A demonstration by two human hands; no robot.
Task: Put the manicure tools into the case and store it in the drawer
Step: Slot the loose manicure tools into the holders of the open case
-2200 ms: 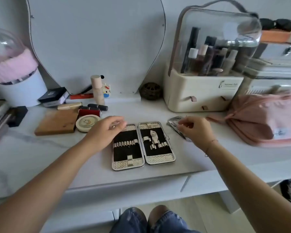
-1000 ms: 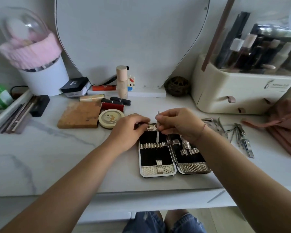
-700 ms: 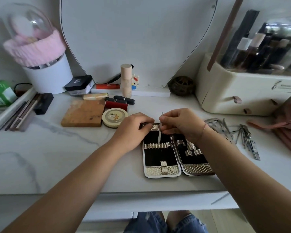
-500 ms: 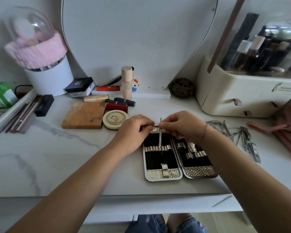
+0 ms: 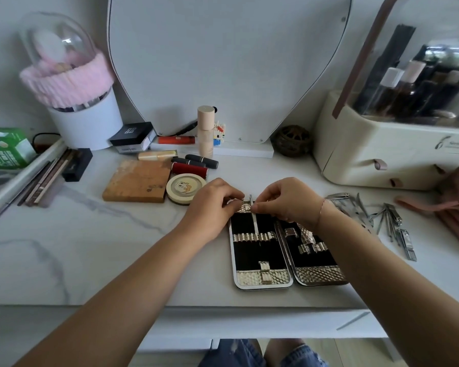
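The right hand's fingertips (image 5: pixel 255 207) are pinched together on the upper end of a thin tool (image 5: pixel 256 223), with the rest of the right hand (image 5: pixel 289 202) arched over the top of the open case (image 5: pixel 263 283). Compared with 1 second ago, the tool stands less upright and sits lower: its shaft now lies along the black lining of the case's left half and its lower tip has reached the elastic loop band (image 5: pixel 252 237). 2 seconds ago this hand was out at the heap of loose tools (image 5: pixel 390 223) and every loop was bare, so this looks like the 1st tool going in — the task is only starting. Whether the tip is already threaded under a loop or just resting on the band cannot be told from here. Just beside it, the left hand (image 5: pixel 212 207) has its fingers curled onto the top rim of the same half, apparently steadying the case while the tool slides. The case lies flat and fully open on the desk (image 5: pixel 90 247), near the front edge and between the 2 forearms; its right half holds no tool that can be seen. The remaining tools lie scattered well to the right of the case, near a pink bag (image 5: pixel 456 207). The pale panel under the desk edge is probably the drawer front (image 5: pixel 249 324) — it looks closed, with storage still far off.
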